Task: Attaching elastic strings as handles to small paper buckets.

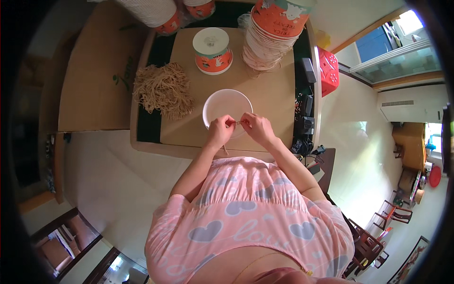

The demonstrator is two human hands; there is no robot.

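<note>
A white round tub (243,102) stands at the near edge of the table, its mouth facing up. Over its near side, my left hand (221,130) and my right hand (258,128) come close together, fingers pinched. A thin tan cord (239,122) runs between the two sets of fingertips; a loose end hangs below my left hand. Whether the cord is fastened to the tub I cannot tell. To the left lies a heap of similar tan cords (163,90). Beyond the tub is an orange patterned paper bucket (213,62), apparently upside down.
Nested orange and white buckets (272,42) rise at the back right, with more stacks (150,12) at the back left. A large cardboard box (94,75) flanks the table's left. Black power adapters (307,104) line the right edge, beside a red plastic basket (327,71).
</note>
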